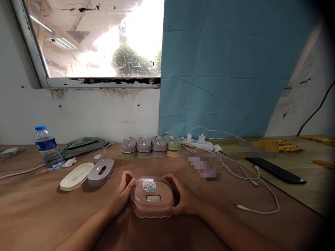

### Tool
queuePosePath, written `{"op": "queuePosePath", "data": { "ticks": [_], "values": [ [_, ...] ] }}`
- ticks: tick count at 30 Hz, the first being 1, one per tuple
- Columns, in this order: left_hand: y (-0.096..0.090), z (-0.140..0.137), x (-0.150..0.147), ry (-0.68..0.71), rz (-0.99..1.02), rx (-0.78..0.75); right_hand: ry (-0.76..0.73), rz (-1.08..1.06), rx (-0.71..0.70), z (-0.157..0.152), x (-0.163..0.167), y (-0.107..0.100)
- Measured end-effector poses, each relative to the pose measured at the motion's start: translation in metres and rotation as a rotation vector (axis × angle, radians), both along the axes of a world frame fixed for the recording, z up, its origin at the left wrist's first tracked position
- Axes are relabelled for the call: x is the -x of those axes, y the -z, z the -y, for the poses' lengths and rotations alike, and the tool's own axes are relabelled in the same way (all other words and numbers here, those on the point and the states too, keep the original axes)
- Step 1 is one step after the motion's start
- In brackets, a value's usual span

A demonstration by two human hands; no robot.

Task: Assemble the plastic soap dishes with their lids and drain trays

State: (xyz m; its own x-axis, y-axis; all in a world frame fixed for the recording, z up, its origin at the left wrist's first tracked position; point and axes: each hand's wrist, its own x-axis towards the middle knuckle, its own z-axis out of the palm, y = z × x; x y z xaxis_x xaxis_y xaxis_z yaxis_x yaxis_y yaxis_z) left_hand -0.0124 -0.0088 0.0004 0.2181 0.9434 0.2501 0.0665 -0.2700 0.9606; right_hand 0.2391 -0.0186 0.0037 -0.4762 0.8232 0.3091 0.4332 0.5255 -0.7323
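Note:
In front of me on the table is a pink oval box [164, 191] under a clear cover, with a round white label and a slot in its top. My left hand [125, 184] has its fingers curled against the left edge of the cover. Around the right end of the box, my right hand [183, 198] grips with thumb at the near side and fingers at the far side. Beyond my left hand lie a grey oval lid with a slot [101, 172], a cream oval tray [75, 177] and a clear cover [96, 156].
Several small two-layer boxes [143, 146] stand in a row at the back. To the left are a water bottle [48, 150], a crumpled tissue [69, 162] and a green pouch [81, 146]. White cables [269, 209], a power strip [202, 143] and a black phone-like slab [277, 170] lie right.

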Motion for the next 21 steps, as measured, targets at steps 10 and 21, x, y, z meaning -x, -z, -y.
{"op": "queuePosePath", "data": {
  "ticks": [10,21],
  "values": [
    [-0.005,-0.02,0.029,-0.307,-0.623,-0.338,-0.039,0.017,0.028,0.0,-0.002,-0.001],
    [-0.006,-0.05,0.088,-0.74,-1.242,-0.107,-0.182,0.102,-0.019,0.004,-0.002,-0.013]
  ]
}}
